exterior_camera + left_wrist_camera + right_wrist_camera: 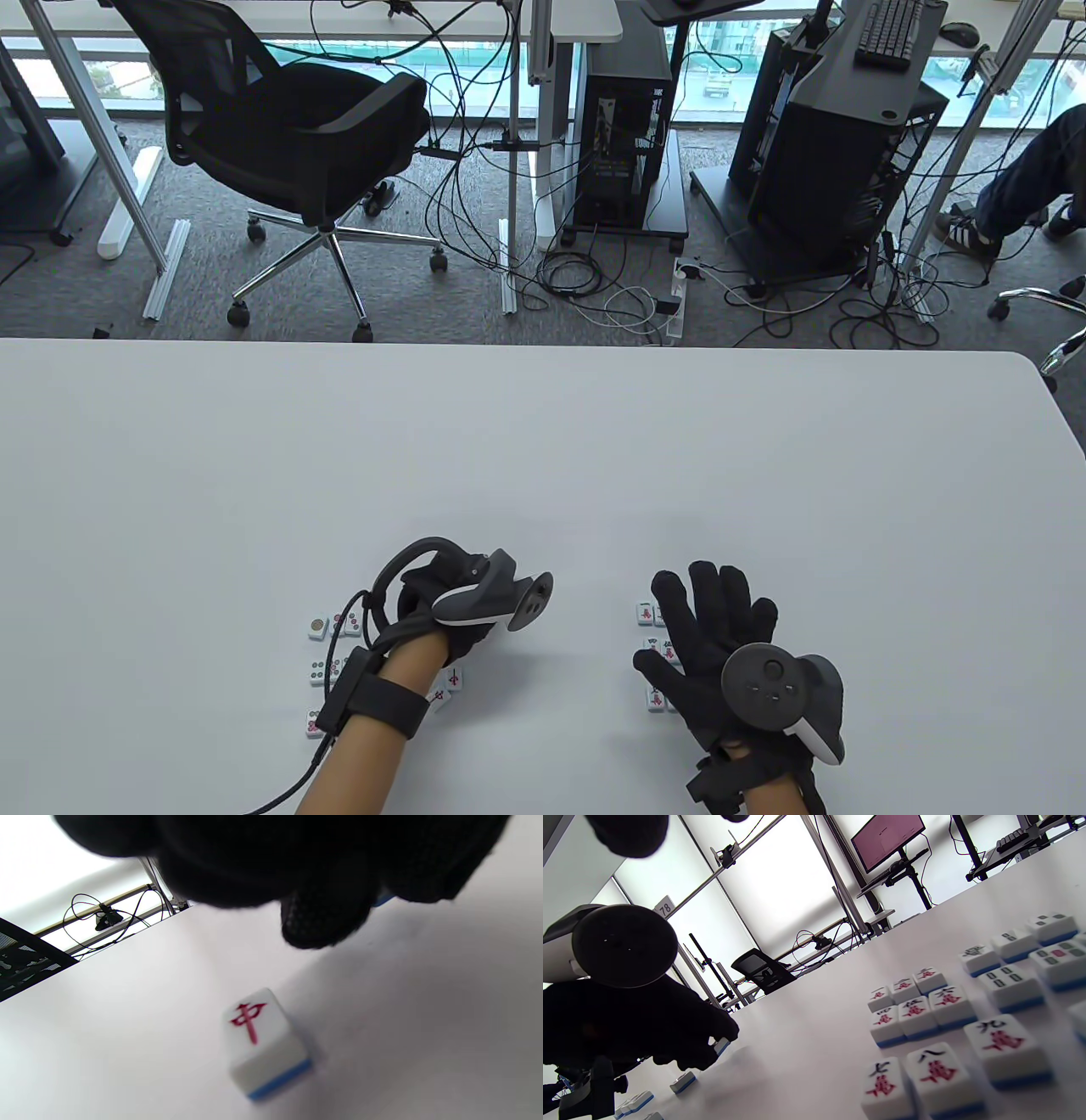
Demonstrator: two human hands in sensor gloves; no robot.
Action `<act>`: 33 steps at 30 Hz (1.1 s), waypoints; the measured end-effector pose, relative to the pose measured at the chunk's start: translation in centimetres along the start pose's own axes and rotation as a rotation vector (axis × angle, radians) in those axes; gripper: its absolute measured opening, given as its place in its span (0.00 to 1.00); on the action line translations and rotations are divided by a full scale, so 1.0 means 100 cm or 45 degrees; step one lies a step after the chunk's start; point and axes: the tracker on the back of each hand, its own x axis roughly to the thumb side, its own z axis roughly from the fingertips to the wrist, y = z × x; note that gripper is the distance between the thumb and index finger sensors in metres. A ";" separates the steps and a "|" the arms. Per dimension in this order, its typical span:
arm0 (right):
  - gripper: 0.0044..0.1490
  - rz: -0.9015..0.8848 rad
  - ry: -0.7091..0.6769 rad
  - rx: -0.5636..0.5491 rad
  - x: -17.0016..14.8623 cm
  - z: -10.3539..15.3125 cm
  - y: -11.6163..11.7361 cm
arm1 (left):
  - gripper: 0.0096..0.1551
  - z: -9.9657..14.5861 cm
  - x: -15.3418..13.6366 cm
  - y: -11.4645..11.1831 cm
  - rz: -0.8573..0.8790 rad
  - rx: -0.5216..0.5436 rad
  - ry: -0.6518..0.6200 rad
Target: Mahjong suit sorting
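The red-character tile (261,1039) lies face up near the table's (543,458) front edge, just beneath the left hand's (441,607) curled fingers (326,921), which pinch another tile.

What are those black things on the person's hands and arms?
Both hands wear black knit gloves. The left hand and right hand each carry a dark grey and white tracker with round buttons on its disc. A black wrist strap with a small box and a black cable sits on the bare left forearm.
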 end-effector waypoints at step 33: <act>0.49 0.052 0.054 0.038 -0.005 0.000 0.005 | 0.38 0.143 -0.049 -0.062 0.062 -0.283 0.174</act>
